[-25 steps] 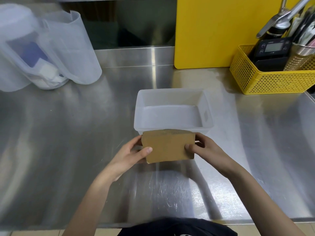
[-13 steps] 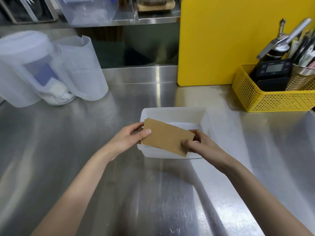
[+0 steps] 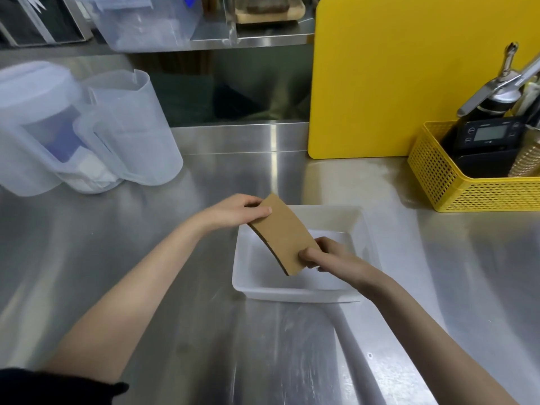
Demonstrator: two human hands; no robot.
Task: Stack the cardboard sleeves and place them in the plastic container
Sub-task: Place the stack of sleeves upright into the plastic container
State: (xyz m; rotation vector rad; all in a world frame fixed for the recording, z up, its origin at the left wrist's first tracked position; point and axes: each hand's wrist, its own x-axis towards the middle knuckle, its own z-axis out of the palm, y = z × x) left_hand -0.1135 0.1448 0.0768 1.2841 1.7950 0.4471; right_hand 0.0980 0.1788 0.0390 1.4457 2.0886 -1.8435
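A flat brown stack of cardboard sleeves [image 3: 285,233] hangs tilted over the white plastic container [image 3: 295,293] on the steel counter. My left hand [image 3: 236,211] pinches the stack's upper far end. My right hand [image 3: 327,255] grips its lower near end, over the container's inside. The stack slants from upper left down to lower right, its dark edge facing me. The container's floor looks bare where I can see it.
Two translucent plastic jugs [image 3: 125,127] stand at the back left. A yellow cutting board [image 3: 409,74] leans against the back wall. A yellow mesh basket [image 3: 455,182] with a scale and tools sits at the right. A steel shelf [image 3: 248,39] runs behind.
The sleeve stack has moved from in front of the container to above its inside, and it has turned from level to a steep slant. Both hands kept hold.
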